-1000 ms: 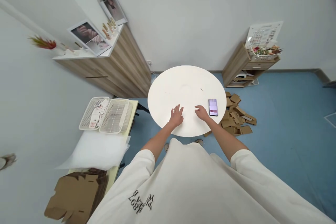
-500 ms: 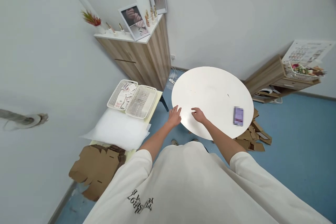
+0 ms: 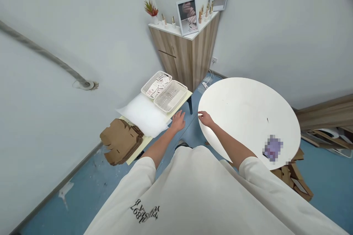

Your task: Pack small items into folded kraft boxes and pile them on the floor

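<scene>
My left hand [image 3: 178, 120] is by the right edge of a narrow pale-yellow table [image 3: 134, 155], its fingers stretched out with nothing in them. Beside it on that table lie white foam sheets [image 3: 146, 115] and, farther back, two white plastic baskets. One basket [image 3: 156, 85] holds small printed cards; the other [image 3: 171, 96] contains clear packets, too small to make out. My right hand [image 3: 206, 119] hovers at the left rim of a round white table [image 3: 242, 110], fingers loosely bent and apart, holding nothing visible.
Flattened brown cardboard boxes [image 3: 122, 141] are stacked at the near end of the narrow table. A pixelated purple item [image 3: 273, 148] rests on the round table. More cardboard [image 3: 293, 176] lies on the floor beyond. A wooden cabinet [image 3: 183, 55] fills the corner; cords [image 3: 209, 79] trail beside it.
My view has turned left, so the furniture appears farther right. My left hand has gone from the round table's edge to the narrow table's edge; my right hand stays by the round table.
</scene>
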`<state>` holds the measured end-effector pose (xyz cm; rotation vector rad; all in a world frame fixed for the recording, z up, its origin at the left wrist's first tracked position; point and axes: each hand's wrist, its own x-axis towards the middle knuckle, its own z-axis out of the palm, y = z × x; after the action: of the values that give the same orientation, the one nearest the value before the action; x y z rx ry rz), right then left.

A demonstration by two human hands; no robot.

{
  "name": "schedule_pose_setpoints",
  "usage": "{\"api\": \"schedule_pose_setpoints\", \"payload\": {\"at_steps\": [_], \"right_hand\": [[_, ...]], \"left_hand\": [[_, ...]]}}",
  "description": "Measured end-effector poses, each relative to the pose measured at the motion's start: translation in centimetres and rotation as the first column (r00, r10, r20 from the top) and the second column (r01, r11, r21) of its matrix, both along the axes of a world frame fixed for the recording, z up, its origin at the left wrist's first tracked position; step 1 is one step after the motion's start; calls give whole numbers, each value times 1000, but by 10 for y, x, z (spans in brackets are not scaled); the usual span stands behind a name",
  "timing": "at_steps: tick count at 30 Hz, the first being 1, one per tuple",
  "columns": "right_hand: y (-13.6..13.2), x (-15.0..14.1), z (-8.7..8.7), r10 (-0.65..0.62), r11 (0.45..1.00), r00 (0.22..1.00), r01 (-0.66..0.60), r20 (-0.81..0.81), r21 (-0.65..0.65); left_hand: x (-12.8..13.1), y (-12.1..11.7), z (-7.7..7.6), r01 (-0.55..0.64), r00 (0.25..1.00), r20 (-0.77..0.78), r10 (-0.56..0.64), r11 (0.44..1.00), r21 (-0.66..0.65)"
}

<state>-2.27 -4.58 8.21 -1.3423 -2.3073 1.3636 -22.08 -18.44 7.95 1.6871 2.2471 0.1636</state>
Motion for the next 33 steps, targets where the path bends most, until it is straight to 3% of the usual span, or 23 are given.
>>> {"api": "schedule_pose_setpoints", "payload": {"at_steps": [8, 13, 17, 24, 33], "right_hand": [[7, -78, -6, 93, 988, 995, -98, 48, 118], [2, -148, -1, 174, 957, 976, -199, 128, 213], [-12, -197, 3, 238, 926, 949, -285, 207, 246], [-28, -240, -9, 298, 886, 903, -382, 310, 261], [-22, -268, -16, 205, 873, 858, -378, 471, 309]], "left_hand": [[-77, -13, 0, -87, 996, -15, 86, 996, -28], [-136, -16, -3, -55, 998, -15, 55, 998, 13], [-173, -16, -8, 48, 999, 10, -48, 998, 43], [-193, -10, -18, 147, 986, 78, -150, 988, 43], [-205, -1, -21, 150, 979, 126, -160, 985, 87]]}}
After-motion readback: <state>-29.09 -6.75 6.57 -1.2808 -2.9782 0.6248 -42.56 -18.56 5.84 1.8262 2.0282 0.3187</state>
